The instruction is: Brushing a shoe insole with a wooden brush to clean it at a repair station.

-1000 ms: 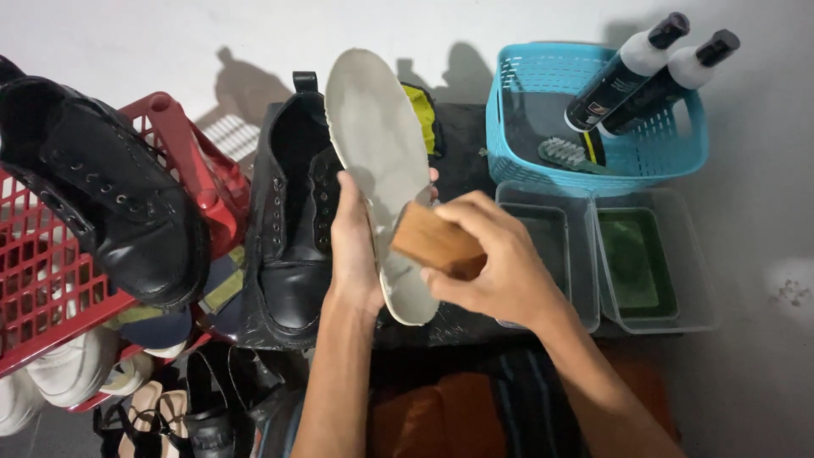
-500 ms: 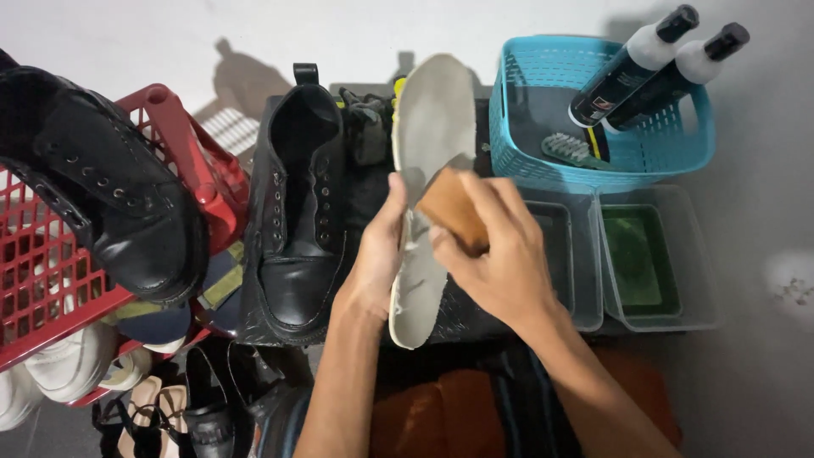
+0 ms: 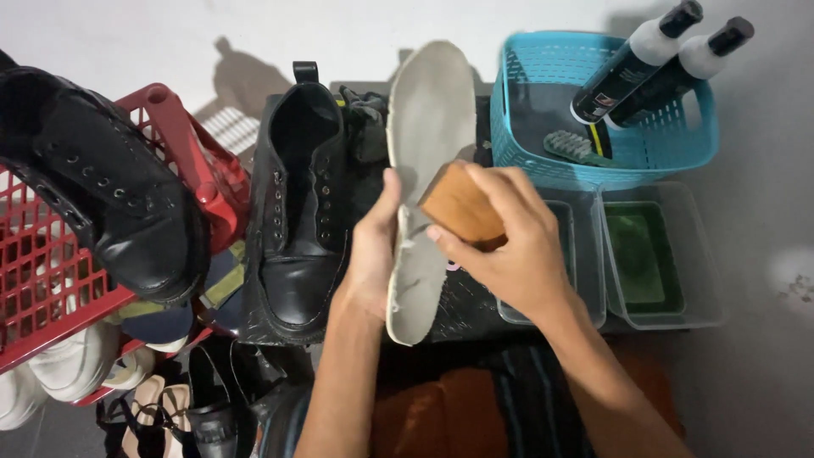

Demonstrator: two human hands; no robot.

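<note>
At frame centre my left hand [image 3: 373, 254] grips the grey insole [image 3: 428, 170] by its edge, holding it upright, while my right hand [image 3: 509, 246] is closed around a brown block [image 3: 458, 203] pressed against its face. I judge firm, even strokes with the insole braced would work best. Left of it lies a black boot [image 3: 297, 212]; a red basket [image 3: 51, 271] carries another. Upper right, a blue basket [image 3: 551, 161] with two bottles [image 3: 653, 51] stands close.

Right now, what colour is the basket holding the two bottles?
Light blue: the plastic basket has a slotted lattice wall. It shows best in the head view, top right, with two black-capped bottles leaning inside.
</note>
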